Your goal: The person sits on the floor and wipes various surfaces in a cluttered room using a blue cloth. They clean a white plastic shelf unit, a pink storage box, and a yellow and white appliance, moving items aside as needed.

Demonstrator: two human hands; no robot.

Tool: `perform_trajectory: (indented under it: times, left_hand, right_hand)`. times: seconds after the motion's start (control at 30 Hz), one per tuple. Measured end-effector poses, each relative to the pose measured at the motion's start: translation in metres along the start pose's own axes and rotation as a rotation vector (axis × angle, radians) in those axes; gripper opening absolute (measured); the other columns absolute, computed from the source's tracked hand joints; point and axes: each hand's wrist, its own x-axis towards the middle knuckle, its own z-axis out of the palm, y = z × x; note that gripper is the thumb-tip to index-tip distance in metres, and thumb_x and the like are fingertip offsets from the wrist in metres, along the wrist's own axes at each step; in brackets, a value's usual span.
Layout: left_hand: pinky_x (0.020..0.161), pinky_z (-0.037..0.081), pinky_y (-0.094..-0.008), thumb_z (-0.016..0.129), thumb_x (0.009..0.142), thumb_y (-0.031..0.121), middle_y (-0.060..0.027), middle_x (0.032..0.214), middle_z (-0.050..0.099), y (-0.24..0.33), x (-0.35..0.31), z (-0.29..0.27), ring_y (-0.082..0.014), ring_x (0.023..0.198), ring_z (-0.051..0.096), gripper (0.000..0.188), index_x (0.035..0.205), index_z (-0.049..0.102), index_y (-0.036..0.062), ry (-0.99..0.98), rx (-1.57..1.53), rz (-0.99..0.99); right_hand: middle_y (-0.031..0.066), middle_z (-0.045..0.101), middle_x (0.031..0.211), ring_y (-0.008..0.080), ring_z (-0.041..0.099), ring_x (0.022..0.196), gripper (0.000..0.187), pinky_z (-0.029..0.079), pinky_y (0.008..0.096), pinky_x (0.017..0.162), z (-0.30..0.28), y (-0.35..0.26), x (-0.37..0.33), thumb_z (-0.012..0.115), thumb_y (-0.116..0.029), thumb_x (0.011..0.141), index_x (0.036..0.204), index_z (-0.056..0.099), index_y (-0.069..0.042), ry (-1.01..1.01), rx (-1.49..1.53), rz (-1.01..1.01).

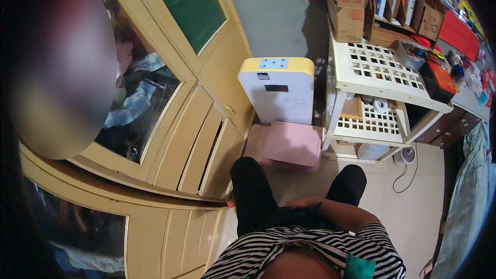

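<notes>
My right forearm crosses my lap from the right. My right hand (pixel 305 203) lies low over the black trousers (pixel 251 191), partly hidden behind dark cloth, and its fingers do not show clearly. Whether it holds anything cannot be made out. My left hand is out of sight. A striped black-and-white shirt (pixel 248 245) fills the bottom. Just ahead of my knees is a pink box-like block (pixel 293 143), with a tall white board (pixel 287 102) edged in yellow standing behind it.
A wooden cupboard (pixel 206 147) with glass panels lines the left. To the right stands a cream lattice shelf (pixel 356 93) bearing a cardboard box (pixel 349 18), books and a black-and-red box (pixel 439 80). A cable (pixel 400 180) lies on the pale floor (pixel 408 212); light-blue cloth (pixel 467 175) hangs far right.
</notes>
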Motion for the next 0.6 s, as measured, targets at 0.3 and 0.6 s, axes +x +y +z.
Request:
perform_trajectory:
  times: [0.3,0.6]
  left_hand:
    - [0.083,0.050,-0.0398,0.053,0.088,0.030,-0.0154,0.106,0.068,-0.015,-0.022,0.015,-0.0296,0.095,0.065,0.038,0.120,0.061,0.0119,0.057,-0.023,-0.036]
    - [0.080,0.051,-0.0412,0.053,0.087,0.033,-0.0155,0.103,0.069,0.004,0.002,0.008,-0.0316,0.093,0.066,0.038,0.120,0.062,0.0142,0.012,0.133,0.137]
  right_hand:
    - [0.0087,0.045,0.144,0.0229,0.045,0.128,0.066,0.030,0.0338,0.110,0.067,-0.142,-0.060,0.043,-0.056,0.096,0.146,0.041,-0.014,0.345,0.300,0.462]
    - [0.0101,0.034,0.151,0.0273,0.024,0.140,0.077,0.016,0.0504,0.113,0.065,-0.131,-0.117,0.049,-0.069,0.088,0.144,0.041,-0.017,0.707,0.185,0.475]
